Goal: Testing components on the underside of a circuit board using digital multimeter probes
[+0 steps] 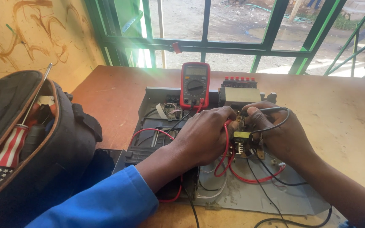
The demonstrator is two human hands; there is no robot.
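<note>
A red multimeter stands propped at the back of an opened grey metal chassis. My left hand pinches the red test probe, whose red lead loops down below it. My right hand grips the black test probe, with its black lead trailing toward me. Both probe tips meet over a small circuit board with a yellow transformer between my hands. The tips themselves are hidden by my fingers.
An open dark tool bag with a striped-handle screwdriver sits at the left on the brown wooden table. A green-framed window runs along the far edge. A grey box with red terminals sits behind the board.
</note>
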